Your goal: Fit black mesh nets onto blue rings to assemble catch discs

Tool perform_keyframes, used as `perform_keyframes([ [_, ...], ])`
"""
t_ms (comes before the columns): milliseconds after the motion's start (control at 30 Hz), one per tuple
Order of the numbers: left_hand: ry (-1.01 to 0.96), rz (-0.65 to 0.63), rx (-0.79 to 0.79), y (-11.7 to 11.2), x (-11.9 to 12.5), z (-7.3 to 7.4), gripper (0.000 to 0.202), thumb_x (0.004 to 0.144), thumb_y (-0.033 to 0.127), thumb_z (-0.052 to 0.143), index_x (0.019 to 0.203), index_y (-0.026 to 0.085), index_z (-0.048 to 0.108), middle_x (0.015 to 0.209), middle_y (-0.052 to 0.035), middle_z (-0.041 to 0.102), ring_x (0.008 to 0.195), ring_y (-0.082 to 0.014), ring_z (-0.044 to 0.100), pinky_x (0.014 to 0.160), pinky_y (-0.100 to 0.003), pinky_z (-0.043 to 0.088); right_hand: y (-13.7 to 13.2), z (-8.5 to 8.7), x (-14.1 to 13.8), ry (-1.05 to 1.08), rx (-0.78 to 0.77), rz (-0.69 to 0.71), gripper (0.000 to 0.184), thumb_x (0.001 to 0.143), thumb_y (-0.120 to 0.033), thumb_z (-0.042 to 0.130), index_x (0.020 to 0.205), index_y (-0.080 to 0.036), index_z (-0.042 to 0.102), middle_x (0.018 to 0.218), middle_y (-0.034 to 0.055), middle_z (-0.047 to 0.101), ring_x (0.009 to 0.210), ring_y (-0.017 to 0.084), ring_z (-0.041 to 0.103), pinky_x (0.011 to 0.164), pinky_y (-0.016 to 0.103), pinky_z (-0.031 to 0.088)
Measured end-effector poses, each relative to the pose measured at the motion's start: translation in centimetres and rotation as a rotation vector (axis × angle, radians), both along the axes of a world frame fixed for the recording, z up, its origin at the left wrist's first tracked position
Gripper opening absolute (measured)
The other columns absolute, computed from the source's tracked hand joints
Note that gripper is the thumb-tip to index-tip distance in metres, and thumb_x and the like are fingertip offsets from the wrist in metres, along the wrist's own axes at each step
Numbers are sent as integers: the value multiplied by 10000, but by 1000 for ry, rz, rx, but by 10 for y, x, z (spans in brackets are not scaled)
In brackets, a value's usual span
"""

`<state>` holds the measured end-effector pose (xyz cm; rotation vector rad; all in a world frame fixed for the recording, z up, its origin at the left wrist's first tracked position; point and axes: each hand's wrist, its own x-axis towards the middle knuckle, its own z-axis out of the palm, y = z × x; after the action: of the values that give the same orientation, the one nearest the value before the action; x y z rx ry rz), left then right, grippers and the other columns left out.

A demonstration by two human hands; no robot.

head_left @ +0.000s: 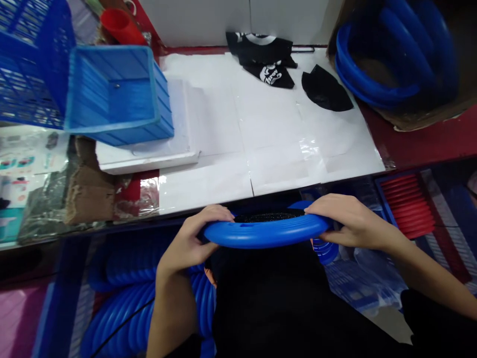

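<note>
A blue plastic flying ring (266, 233) is held tilted in front of my body, just below the table's front edge. Black mesh fabric (270, 217) shows inside the ring. My left hand (192, 236) grips its left side, thumb below and fingers over the top. On the right side, my right hand (341, 219) pinches the rim between thumb and fingers. Black fabric pieces, one with white lettering (270, 74), lie at the back of the white tabletop (223, 124). A plain black piece (325, 89) lies to their right.
A blue bin (119, 99) rests on a white slab at the left, beside a blue crate (33, 59). A cardboard box (421, 114) of blue rings stands at the right. Stacked blue rings (122, 308) and red rings (408, 206) sit below table height.
</note>
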<state>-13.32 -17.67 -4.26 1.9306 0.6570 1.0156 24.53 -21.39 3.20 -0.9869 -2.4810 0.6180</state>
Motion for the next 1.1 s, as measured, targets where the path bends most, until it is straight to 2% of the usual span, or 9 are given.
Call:
perform_keyframes([
  [100,211,-18,23,-9,21,20,306,977,299,791,1257,196,722,1052,-102,799,931,-223,781,848,-323,635,-3,-4,-13,15,41,15,354,1041,-332,701,1350,-167,651,1140,121,825,991,250,802,847,388,646],
  [167,293,-71,91,-14,37,26,381,997,370,778,1326,195,697,1038,-91,793,888,-212,768,823,-315,629,-5,-4,-19,26,63,13,378,1049,-384,700,1347,-155,654,1118,120,826,949,240,801,812,366,638],
  [333,223,-66,219,-22,59,23,434,1053,407,682,1404,154,647,1025,-120,798,850,-228,772,765,-328,628,-12,5,-25,-29,95,4,412,1077,-441,648,1343,-126,650,1138,146,816,978,264,785,821,392,618],
  [500,157,50,333,-33,62,23,366,1031,340,687,1354,172,659,1036,-125,835,836,-247,816,712,-334,635,-20,8,-30,15,154,-8,341,1074,-373,658,1293,-113,643,1016,120,817,837,237,751,905,466,541],
  [633,154,111,351,-39,65,23,372,1002,317,705,1337,162,655,1014,-126,838,777,-242,816,664,-329,632,-24,3,-33,89,188,-64,307,1058,-340,664,1279,-130,628,1002,106,829,755,226,742,851,461,479],
  [767,175,84,314,-37,57,28,385,1009,317,700,1366,186,646,1054,-118,841,850,-254,826,716,-345,645,-22,1,-36,75,204,-62,296,1066,-355,640,1294,-167,615,1007,90,834,730,222,721,809,446,454],
  [933,426,-16,264,-33,51,48,457,1068,435,646,1435,164,619,1170,-152,811,981,-275,807,825,-384,660,-13,-1,-51,-21,207,15,329,1087,-398,625,1259,-118,636,943,91,805,717,206,678,772,424,464],
  [1033,403,-33,299,-33,55,50,448,1085,410,625,1463,169,627,1103,-127,810,906,-241,790,779,-343,650,-5,-2,-52,-4,149,57,391,1068,-436,660,1312,-130,646,1001,99,817,790,217,713,792,420,511],
  [1100,326,6,294,-33,50,44,411,1073,367,652,1437,175,662,1069,-122,812,878,-231,780,772,-333,642,0,-3,-43,22,72,52,436,1036,-436,708,1368,-163,640,1094,112,827,891,234,750,845,423,562],
])
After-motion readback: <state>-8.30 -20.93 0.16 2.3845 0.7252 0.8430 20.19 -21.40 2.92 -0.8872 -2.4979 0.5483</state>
